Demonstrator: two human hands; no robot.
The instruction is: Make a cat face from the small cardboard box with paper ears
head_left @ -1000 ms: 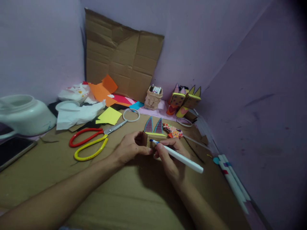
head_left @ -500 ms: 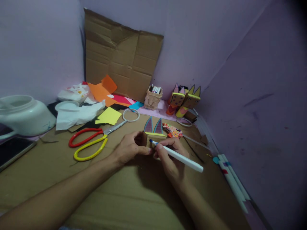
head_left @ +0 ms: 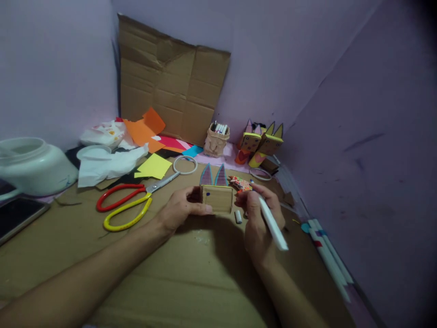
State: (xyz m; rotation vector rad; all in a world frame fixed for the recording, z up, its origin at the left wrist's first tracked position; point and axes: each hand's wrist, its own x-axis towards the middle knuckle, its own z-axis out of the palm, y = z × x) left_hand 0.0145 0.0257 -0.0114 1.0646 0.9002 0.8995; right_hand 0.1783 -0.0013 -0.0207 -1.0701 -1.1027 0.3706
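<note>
My left hand (head_left: 180, 208) grips the left side of a small cardboard box (head_left: 220, 201), thumb across its lower front. Two purple pointed ears (head_left: 221, 176) edged in blue stand on the box's top, and one dark blue dot shows at the upper left of its front. To the right of the box, my right hand (head_left: 261, 221) is closed around a white marker (head_left: 273, 224), clear of the cardboard. A small white cap (head_left: 238, 217) lies between the box and my right hand. Behind that hand is a flowery patterned piece (head_left: 240, 183).
Scissors (head_left: 150, 191) with red and yellow handles lie left of the box. Further back are yellow paper (head_left: 153, 166), a holder of markers (head_left: 216, 140) and two eared cardboard figures (head_left: 269, 145). A white pot (head_left: 37, 166) and a phone (head_left: 22, 216) sit far left.
My right hand has drawn back to the right with the marker, away from the box. The box front now faces the camera more fully, showing the blue dot, and the cap has come into view.
</note>
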